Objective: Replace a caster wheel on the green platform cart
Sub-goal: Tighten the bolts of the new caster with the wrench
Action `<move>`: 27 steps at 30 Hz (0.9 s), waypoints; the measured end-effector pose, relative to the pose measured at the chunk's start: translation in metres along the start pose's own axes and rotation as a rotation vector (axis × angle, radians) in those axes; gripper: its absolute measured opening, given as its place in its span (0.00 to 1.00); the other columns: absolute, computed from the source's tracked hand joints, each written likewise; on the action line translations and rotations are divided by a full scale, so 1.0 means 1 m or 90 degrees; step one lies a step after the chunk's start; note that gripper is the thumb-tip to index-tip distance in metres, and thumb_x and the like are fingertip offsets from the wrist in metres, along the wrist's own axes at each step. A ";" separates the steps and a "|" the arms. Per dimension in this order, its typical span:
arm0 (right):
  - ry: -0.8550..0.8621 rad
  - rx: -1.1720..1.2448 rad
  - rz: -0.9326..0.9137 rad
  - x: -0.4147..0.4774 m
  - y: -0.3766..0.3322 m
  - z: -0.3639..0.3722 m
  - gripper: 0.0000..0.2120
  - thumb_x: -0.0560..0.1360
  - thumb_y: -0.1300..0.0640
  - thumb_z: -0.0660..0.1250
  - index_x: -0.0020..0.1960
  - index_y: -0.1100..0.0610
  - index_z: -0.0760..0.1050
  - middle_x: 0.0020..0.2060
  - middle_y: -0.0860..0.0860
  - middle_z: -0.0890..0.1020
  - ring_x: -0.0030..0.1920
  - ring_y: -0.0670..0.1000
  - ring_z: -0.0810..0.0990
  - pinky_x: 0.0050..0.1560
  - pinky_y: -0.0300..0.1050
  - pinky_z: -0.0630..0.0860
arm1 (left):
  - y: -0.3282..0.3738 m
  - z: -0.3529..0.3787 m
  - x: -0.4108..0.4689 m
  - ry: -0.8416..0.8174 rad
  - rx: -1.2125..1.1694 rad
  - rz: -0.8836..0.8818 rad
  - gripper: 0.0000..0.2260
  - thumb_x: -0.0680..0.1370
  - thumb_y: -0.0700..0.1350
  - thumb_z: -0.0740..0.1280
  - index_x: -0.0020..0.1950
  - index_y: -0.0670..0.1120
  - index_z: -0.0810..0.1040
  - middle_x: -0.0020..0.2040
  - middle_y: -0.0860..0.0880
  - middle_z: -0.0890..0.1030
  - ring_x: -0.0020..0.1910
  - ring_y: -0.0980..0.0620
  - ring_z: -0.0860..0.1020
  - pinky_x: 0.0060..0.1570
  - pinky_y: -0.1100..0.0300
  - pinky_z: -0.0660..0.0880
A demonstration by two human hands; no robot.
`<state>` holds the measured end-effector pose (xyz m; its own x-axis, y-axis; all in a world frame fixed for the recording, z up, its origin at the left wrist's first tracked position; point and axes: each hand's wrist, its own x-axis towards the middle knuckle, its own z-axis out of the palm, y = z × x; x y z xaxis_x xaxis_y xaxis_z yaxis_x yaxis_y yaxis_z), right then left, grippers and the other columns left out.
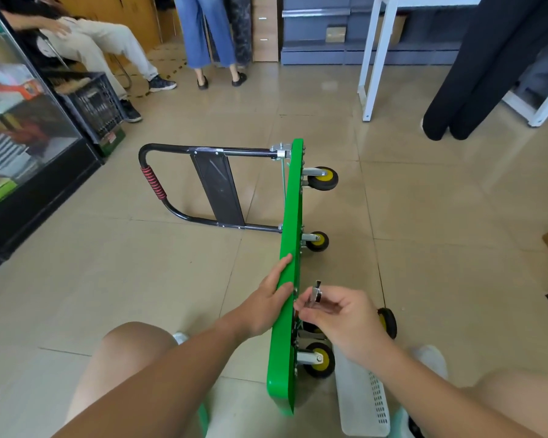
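The green platform cart (pixel 290 197) stands on its side edge on the floor, wheels pointing right and the black folding handle (pixel 184 184) lying to the left. Yellow-hubbed caster wheels stick out of its underside: one far (pixel 324 178), one in the middle (pixel 317 241), one near (pixel 319 360). A loose wheel (pixel 388 322) lies on the floor at the right. My left hand (pixel 268 303) rests flat against the cart's top face, fingers straight. My right hand (pixel 339 317) pinches a small metal tool (pixel 316 294) against the underside, hiding the mount behind it.
A white perforated basket (pixel 363 396) lies on the floor by my right leg. A glass cabinet (pixel 23 128) and black crate (pixel 92 105) stand at the left. Several people sit or stand at the back. White table legs (pixel 372 67) rise at the far right.
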<state>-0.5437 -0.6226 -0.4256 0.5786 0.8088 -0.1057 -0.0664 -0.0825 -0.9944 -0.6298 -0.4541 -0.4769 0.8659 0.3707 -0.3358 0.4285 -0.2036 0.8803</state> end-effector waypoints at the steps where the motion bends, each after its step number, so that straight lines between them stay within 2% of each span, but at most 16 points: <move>1: -0.002 -0.001 0.002 0.001 0.000 0.001 0.08 0.70 0.74 0.73 0.46 0.63 0.84 0.43 0.58 0.86 0.45 0.49 0.85 0.51 0.41 0.81 | -0.001 0.000 0.000 0.003 -0.004 0.000 0.25 0.88 0.52 0.54 0.83 0.66 0.48 0.80 0.52 0.63 0.65 0.58 0.75 0.55 0.70 0.71; 3: -0.006 0.001 0.005 0.002 0.000 0.004 0.11 0.71 0.73 0.73 0.46 0.59 0.84 0.42 0.55 0.87 0.45 0.47 0.85 0.51 0.40 0.81 | -0.003 0.001 0.002 0.011 -0.013 0.002 0.26 0.86 0.56 0.54 0.82 0.68 0.48 0.81 0.52 0.62 0.69 0.56 0.73 0.60 0.68 0.70; 6: -0.009 -0.012 0.003 0.003 -0.001 0.007 0.13 0.72 0.72 0.73 0.45 0.55 0.85 0.42 0.51 0.87 0.46 0.46 0.85 0.52 0.40 0.80 | -0.005 0.001 0.003 0.011 -0.025 0.006 0.28 0.81 0.61 0.55 0.80 0.72 0.49 0.81 0.51 0.63 0.74 0.52 0.70 0.71 0.54 0.69; 9: -0.022 -0.050 -0.006 -0.002 0.000 0.009 0.12 0.71 0.72 0.74 0.42 0.55 0.85 0.42 0.54 0.86 0.45 0.46 0.85 0.52 0.42 0.82 | -0.006 0.002 0.002 0.015 -0.027 0.004 0.27 0.84 0.57 0.56 0.81 0.70 0.50 0.79 0.50 0.66 0.70 0.53 0.72 0.67 0.56 0.69; 12: -0.056 -0.102 -0.048 -0.009 0.006 0.011 0.18 0.70 0.71 0.75 0.42 0.47 0.85 0.43 0.54 0.85 0.45 0.49 0.87 0.50 0.42 0.82 | -0.008 0.003 0.003 0.024 -0.034 0.011 0.28 0.81 0.59 0.56 0.80 0.71 0.51 0.77 0.51 0.67 0.69 0.54 0.73 0.71 0.53 0.68; 14: -0.039 -0.121 -0.074 -0.007 0.010 0.011 0.17 0.71 0.68 0.75 0.45 0.45 0.85 0.43 0.52 0.85 0.45 0.51 0.87 0.51 0.44 0.83 | -0.010 0.003 0.005 0.019 -0.041 0.016 0.29 0.80 0.60 0.56 0.80 0.72 0.51 0.78 0.52 0.65 0.71 0.54 0.71 0.74 0.51 0.67; 18: 0.016 -0.030 -0.047 0.017 0.011 0.010 0.15 0.74 0.68 0.72 0.47 0.48 0.85 0.45 0.48 0.87 0.48 0.47 0.85 0.54 0.42 0.81 | -0.019 0.003 0.011 0.020 -0.046 0.028 0.26 0.81 0.64 0.57 0.77 0.77 0.51 0.79 0.52 0.65 0.72 0.53 0.72 0.74 0.46 0.69; 20: 0.038 -0.018 -0.008 0.033 0.012 0.008 0.13 0.74 0.67 0.72 0.49 0.49 0.84 0.44 0.49 0.88 0.48 0.48 0.86 0.54 0.48 0.82 | -0.021 0.001 0.012 0.020 -0.043 0.022 0.25 0.82 0.64 0.57 0.76 0.78 0.51 0.78 0.53 0.66 0.72 0.52 0.72 0.74 0.45 0.69; 22: 0.041 0.002 0.043 0.049 0.016 0.006 0.11 0.75 0.66 0.72 0.51 0.52 0.83 0.42 0.52 0.88 0.46 0.51 0.87 0.52 0.55 0.83 | -0.020 0.000 0.013 0.021 -0.028 0.020 0.23 0.84 0.62 0.57 0.77 0.77 0.51 0.78 0.53 0.66 0.73 0.52 0.71 0.74 0.48 0.68; 23: 0.038 0.016 0.066 0.055 0.017 0.004 0.10 0.76 0.66 0.71 0.51 0.53 0.83 0.42 0.54 0.87 0.45 0.53 0.87 0.51 0.55 0.84 | -0.019 0.000 0.013 0.020 -0.021 0.019 0.23 0.86 0.60 0.56 0.78 0.75 0.51 0.78 0.53 0.65 0.73 0.53 0.70 0.75 0.49 0.67; 27: 0.033 0.073 0.123 0.069 0.014 -0.002 0.08 0.76 0.67 0.71 0.52 0.58 0.82 0.43 0.56 0.87 0.43 0.54 0.87 0.44 0.46 0.85 | -0.021 -0.001 0.013 -0.011 -0.034 0.035 0.24 0.85 0.58 0.53 0.79 0.73 0.50 0.81 0.55 0.60 0.78 0.55 0.64 0.79 0.50 0.61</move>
<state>-0.5035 -0.5690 -0.4468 0.5864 0.7532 -0.2979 -0.2708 -0.1643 -0.9485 -0.6281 -0.4438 -0.4996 0.8923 0.3447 -0.2916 0.3660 -0.1738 0.9142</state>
